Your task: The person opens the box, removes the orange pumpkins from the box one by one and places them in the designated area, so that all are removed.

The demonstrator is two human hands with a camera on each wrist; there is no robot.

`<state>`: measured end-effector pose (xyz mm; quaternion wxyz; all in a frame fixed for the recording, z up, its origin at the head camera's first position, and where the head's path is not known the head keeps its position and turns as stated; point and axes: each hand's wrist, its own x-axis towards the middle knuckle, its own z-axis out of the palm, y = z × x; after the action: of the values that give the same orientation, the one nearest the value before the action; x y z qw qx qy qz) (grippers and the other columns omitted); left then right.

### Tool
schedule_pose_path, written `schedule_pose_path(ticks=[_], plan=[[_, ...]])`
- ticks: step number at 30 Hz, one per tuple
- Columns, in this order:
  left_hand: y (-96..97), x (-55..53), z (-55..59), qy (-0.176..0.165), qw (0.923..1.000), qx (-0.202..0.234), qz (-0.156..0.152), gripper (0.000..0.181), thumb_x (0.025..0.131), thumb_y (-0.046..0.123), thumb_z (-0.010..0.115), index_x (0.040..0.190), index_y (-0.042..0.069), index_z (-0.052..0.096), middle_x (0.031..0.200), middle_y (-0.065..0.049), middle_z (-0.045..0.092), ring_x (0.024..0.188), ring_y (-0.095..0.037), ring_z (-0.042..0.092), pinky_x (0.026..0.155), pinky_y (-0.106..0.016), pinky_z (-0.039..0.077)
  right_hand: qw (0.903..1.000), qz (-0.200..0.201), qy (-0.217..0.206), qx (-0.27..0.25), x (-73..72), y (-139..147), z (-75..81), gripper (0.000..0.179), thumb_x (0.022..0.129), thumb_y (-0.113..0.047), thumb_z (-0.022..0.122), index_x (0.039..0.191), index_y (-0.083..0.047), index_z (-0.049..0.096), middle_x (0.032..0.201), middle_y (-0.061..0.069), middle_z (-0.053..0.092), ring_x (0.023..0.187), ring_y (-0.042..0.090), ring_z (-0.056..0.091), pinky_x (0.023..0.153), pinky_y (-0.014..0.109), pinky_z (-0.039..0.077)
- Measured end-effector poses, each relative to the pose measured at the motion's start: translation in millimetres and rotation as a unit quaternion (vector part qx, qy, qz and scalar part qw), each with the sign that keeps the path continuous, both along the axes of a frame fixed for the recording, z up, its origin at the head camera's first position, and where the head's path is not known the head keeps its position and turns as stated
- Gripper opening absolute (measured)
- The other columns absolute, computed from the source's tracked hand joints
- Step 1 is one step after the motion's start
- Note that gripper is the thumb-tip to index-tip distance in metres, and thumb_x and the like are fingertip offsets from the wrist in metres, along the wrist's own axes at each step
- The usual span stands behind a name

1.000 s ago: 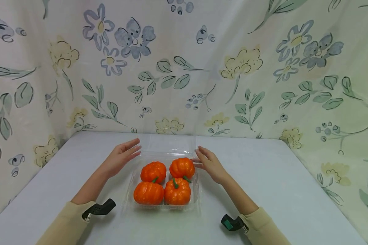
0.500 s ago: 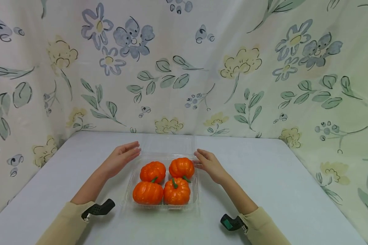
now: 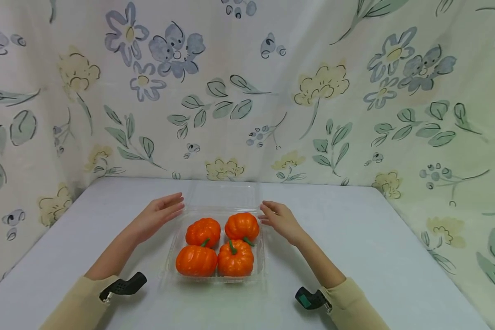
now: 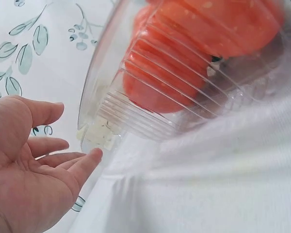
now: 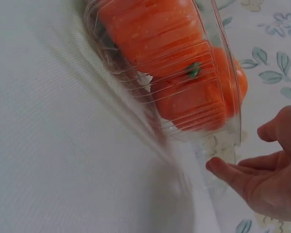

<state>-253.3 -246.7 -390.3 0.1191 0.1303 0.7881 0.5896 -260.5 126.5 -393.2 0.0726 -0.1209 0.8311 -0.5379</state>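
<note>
Plastic box (image 3: pixel 216 278), clear, 4 orange pumpkins (image 3: pixel 235 259)

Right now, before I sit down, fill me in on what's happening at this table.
A person's left hand and right hand flank the far end of a clear plastic box on the white table. Four orange pumpkins sit inside, and the clear lid is open, folded back on the far side. Neither hand appears to grip anything; whether they touch the plastic is hard to tell.
</note>
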Motion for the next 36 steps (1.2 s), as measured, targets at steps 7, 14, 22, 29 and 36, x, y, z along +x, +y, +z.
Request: schedule_pose_path(ticks=[7, 14, 22, 29, 36], plan=[[-4.5, 10.2, -6.3, 0.018, 0.9998, -0.007, 0.004, 0.066, 0.112, 0.022, 0.052, 0.163, -0.009, 0.023, 0.166, -0.034, 0.029, 0.150, -0.051, 0.037, 0.108, -0.026, 0.051, 0.9934, -0.014, 0.074, 0.086, 3.5, 1.2, 2.7, 0.046, 0.110, -0.020, 0.054, 0.143, 0.011, 0.057, 0.135, 0.028, 0.067, 0.108, 0.040, 0.074, 0.094, 0.047, 0.062], [-3.8, 21.5, -8.4, 0.013, 0.9998, 0.014, -0.001, 0.066, 0.111, 0.019, 0.055, 0.163, -0.008, 0.024, 0.163, -0.036, 0.034, 0.141, -0.050, 0.051, 0.102, -0.034, 0.058, 0.9865, -0.021, 0.121, 0.107, 10.6, 3.2, 8.1, 0.037, 0.107, -0.015, 0.059, 0.136, 0.006, 0.065, 0.129, 0.023, 0.072, 0.108, 0.039, 0.072, 0.093, 0.048, 0.063], [-9.3, 34.7, -13.9, 0.004, 0.9995, 0.028, -0.009, 0.067, 0.110, 0.017, 0.057, 0.164, -0.005, 0.026, 0.161, -0.035, 0.038, 0.130, -0.026, 0.065, 0.100, -0.033, 0.059, 0.9806, -0.004, 0.189, 0.054, 15.9, 8.0, 12.2, 0.029, 0.103, -0.007, 0.066, 0.130, 0.004, 0.069, 0.125, 0.024, 0.072, 0.106, 0.036, 0.075, 0.092, 0.046, 0.063], [-12.0, 43.2, -16.8, -0.008, 0.9986, 0.050, -0.017, 0.071, 0.108, 0.017, 0.062, 0.165, -0.003, 0.025, 0.162, -0.035, 0.036, 0.129, -0.023, 0.066, 0.097, -0.036, 0.061, 0.9745, 0.064, 0.212, 0.035, 20.2, 9.6, 17.3, 0.037, 0.100, -0.007, 0.071, 0.135, 0.002, 0.065, 0.132, 0.025, 0.069, 0.114, 0.039, 0.072, 0.096, 0.045, 0.062], [-10.3, 45.5, -16.6, -0.015, 0.9977, 0.056, -0.035, 0.067, 0.107, 0.015, 0.061, 0.163, -0.004, 0.028, 0.163, -0.035, 0.034, 0.138, -0.040, 0.058, 0.096, -0.040, 0.062, 0.9742, 0.117, 0.191, 0.029, 18.2, 6.9, 15.9, 0.046, 0.099, -0.008, 0.073, 0.142, -0.001, 0.060, 0.138, 0.022, 0.067, 0.118, 0.042, 0.069, 0.100, 0.051, 0.059]])
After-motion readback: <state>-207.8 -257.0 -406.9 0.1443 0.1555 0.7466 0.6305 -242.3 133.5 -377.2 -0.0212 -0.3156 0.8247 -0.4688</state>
